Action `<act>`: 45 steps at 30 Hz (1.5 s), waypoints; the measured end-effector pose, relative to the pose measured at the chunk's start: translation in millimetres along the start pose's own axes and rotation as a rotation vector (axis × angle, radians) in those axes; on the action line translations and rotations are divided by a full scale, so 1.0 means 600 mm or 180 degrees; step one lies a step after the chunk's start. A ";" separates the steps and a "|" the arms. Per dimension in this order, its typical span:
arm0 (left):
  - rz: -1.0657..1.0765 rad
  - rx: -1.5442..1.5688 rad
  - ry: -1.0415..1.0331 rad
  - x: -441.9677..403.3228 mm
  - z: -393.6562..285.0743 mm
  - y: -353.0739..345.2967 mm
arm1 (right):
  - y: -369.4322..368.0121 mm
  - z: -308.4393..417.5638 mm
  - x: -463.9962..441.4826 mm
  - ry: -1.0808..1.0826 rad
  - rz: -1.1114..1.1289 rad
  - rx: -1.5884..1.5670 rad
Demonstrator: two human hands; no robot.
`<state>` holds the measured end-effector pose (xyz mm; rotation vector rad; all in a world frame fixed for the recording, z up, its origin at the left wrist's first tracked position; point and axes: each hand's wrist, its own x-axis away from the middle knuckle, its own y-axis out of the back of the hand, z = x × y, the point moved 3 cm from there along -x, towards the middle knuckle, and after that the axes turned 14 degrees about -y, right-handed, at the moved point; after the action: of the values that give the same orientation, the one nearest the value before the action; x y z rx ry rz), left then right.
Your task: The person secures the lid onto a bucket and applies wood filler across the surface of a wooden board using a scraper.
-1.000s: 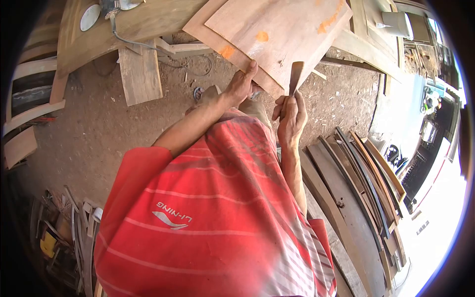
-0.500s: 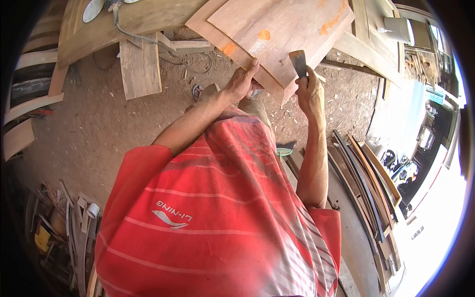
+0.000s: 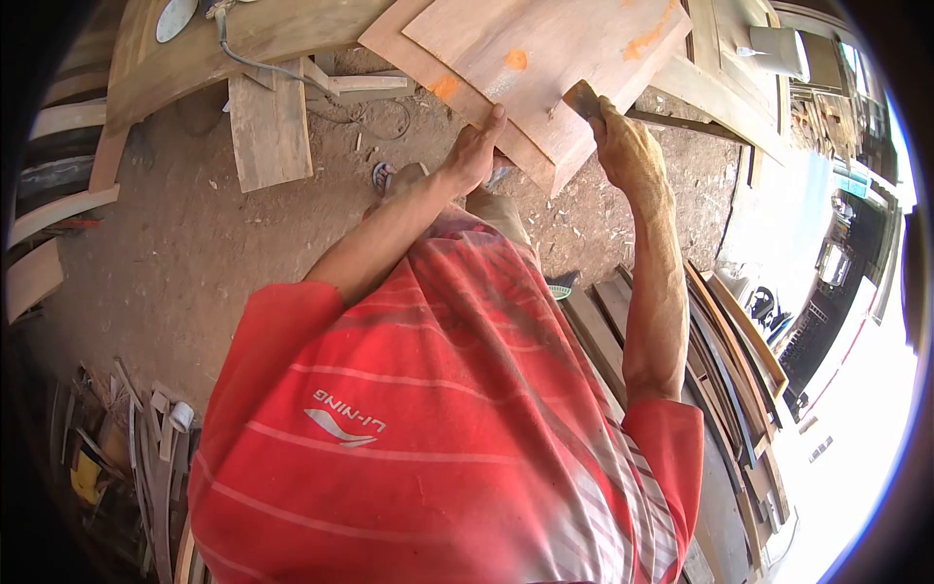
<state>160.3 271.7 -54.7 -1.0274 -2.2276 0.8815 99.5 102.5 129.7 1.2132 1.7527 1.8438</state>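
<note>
A wooden panel [image 3: 545, 92] with a raised centre and several orange filler patches lies in front of me at the top of the view. My left hand [image 3: 474, 154] grips its near left edge, thumb on top and the other fingers hidden beneath. In my right hand [image 3: 628, 146] is a putty knife [image 3: 582, 99], its wide blade tilted over the panel. The blade is at a small mark on the wood; whether it touches the surface I cannot tell. An orange patch [image 3: 515, 59] sits just beyond the blade, to the left.
A wooden board [image 3: 270, 134] juts out below the workbench [image 3: 195, 73] on the left, with a grey cable [image 3: 258, 66] over it. A white container [image 3: 783, 54] stands at the upper right. Long timber strips [image 3: 739, 360] lie at the right, and wood scraps [image 3: 146, 457] at the lower left.
My right hand has turned and swung its elbow outward, lowering the putty knife's blade toward the small mark on the panel. My left hand keeps its grip on the panel edge.
</note>
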 end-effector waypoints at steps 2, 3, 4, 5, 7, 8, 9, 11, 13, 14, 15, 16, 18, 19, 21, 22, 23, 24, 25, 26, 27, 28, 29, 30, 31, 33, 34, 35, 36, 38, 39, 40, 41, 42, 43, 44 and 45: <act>0.0003 0.0053 0.0064 0.003 -0.003 -0.001 | 0.004 0.000 0.010 0.0092 0.0038 0.0061; 0.0020 0.0063 0.0054 0.002 -0.002 0.001 | 0.003 -0.001 0.015 0.0177 0.0088 0.0119; 0.0047 0.0059 0.0055 0.002 0.000 0.002 | -0.006 -0.010 0.013 0.0154 0.0063 0.0000; 0.0076 0.0053 0.0046 -0.001 0.002 0.002 | -0.011 -0.014 0.014 0.0143 0.0042 0.0014; -0.0037 0.0008 -0.0012 0.000 -0.006 -0.004 | -0.020 -0.020 0.016 0.0169 -0.0015 -0.0201; -0.0163 -0.0045 -0.0038 0.005 -0.009 -0.006 | -0.031 -0.029 0.020 0.0238 -0.0140 -0.0373; -0.0145 -0.0037 -0.0058 0.007 -0.021 0.002 | -0.026 -0.027 0.032 0.0238 -0.0166 -0.0362; 0.0581 -0.0740 0.1125 0.025 -0.036 0.025 | -0.017 -0.024 0.071 -0.0032 0.0170 -0.1122; 0.0900 -0.1484 0.1371 0.064 -0.120 -0.018 | -0.007 -0.021 0.115 -0.0036 0.0418 -0.1221; 0.1280 -0.2247 0.1654 0.088 -0.146 -0.032 | -0.004 -0.019 0.138 -0.0102 0.0648 -0.1343; 0.1266 -0.2282 0.1690 0.106 -0.145 -0.037 | -0.002 -0.017 0.156 -0.0184 0.0879 -0.1475; 0.1068 -0.2623 0.0753 0.109 -0.152 -0.049 | 0.004 -0.015 0.169 -0.0196 0.0895 -0.1527; 0.0794 -0.2666 -0.0525 0.105 -0.161 -0.073 | 0.014 -0.011 0.191 -0.0053 0.1509 -0.1636; 0.0816 -0.2695 -0.0518 0.099 -0.157 -0.073 | 0.025 -0.009 0.194 -0.0056 0.1502 -0.1672; 0.0976 -0.1344 0.0434 0.089 -0.131 -0.071 | 0.039 -0.008 0.195 -0.0210 0.1848 -0.2039; 0.0969 -0.1387 0.0417 0.088 -0.120 -0.067 | 0.033 -0.022 0.194 -0.0173 0.1837 -0.2067; 0.0693 -0.0544 0.0505 0.090 -0.105 -0.060 | 0.026 -0.039 0.193 0.0157 0.1966 -0.3600; 0.0405 0.0305 0.0590 0.090 -0.105 -0.061 | 0.026 -0.042 0.190 0.0507 0.2051 -0.5130; 0.0387 0.0271 0.0582 0.085 -0.104 -0.061 | 0.012 -0.038 0.184 0.0535 0.2071 -0.5155; 0.0266 0.0629 0.0551 0.082 -0.099 -0.063 | -0.001 -0.032 0.177 0.0568 0.1678 -0.5421; 0.0145 0.0999 0.0521 0.078 -0.096 -0.071 | -0.011 -0.031 0.169 0.0583 0.1273 -0.5668; 0.0074 0.0830 0.0541 0.073 -0.096 -0.081 | -0.021 -0.025 0.158 0.0575 0.1333 -0.5026; 0.0066 0.0826 0.0551 0.067 -0.086 -0.091 | -0.038 -0.010 0.153 0.0158 0.0874 -0.4570; 0.0186 0.0677 0.0512 0.061 -0.075 -0.102 | -0.048 0.003 0.145 0.0035 0.0790 -0.4392; 0.0306 0.0530 0.0477 0.056 -0.072 -0.114 | -0.062 0.007 0.132 -0.0088 0.0708 -0.4213; 0.0250 0.0308 0.0472 0.050 -0.081 -0.130 | -0.084 0.004 0.109 -0.0119 0.0743 -0.4372; 0.0048 -0.0234 0.0355 0.047 -0.094 -0.135 | -0.086 -0.001 0.101 -0.0210 0.0676 -0.4482; -0.0146 -0.0771 0.0237 0.044 -0.101 -0.136 | -0.087 -0.006 0.092 -0.0306 0.0601 -0.4587; -0.0156 -0.0762 0.0250 0.047 -0.101 -0.132 | -0.082 -0.010 0.078 -0.0369 0.0372 -0.4663; -0.0103 -0.1757 0.0488 0.064 -0.114 -0.100 | -0.069 -0.026 0.041 -0.0435 0.0213 -0.4371; -0.0105 -0.1767 0.0499 0.072 -0.115 -0.077 | -0.071 -0.033 0.019 -0.0439 0.0194 -0.4196; 0.0028 -0.1858 0.0862 0.084 -0.105 -0.049 | -0.076 -0.033 -0.001 -0.0424 0.0197 -0.4254; 0.0155 -0.1935 0.1235 0.096 -0.087 -0.028 | -0.084 -0.029 -0.017 -0.0418 0.0215 -0.4344; 0.0140 -0.1934 0.1254 0.099 -0.077 -0.020 | -0.089 -0.024 -0.032 -0.0505 0.0279 -0.4332; -0.0103 -0.1717 0.1133 0.098 -0.069 -0.010 | -0.094 -0.019 -0.044 -0.0586 0.0337 -0.4316; -0.0346 -0.1493 0.1011 0.097 -0.061 0.001 | -0.097 -0.014 -0.053 -0.0588 0.0355 -0.4307; -0.0364 -0.1477 0.1019 0.092 -0.064 -0.004 | -0.101 -0.011 -0.060 -0.0550 0.0195 -0.4271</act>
<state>153.8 327.3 -17.6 -1.1331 -2.2257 0.1298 97.0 83.6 61.4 0.7528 0.1320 2.1427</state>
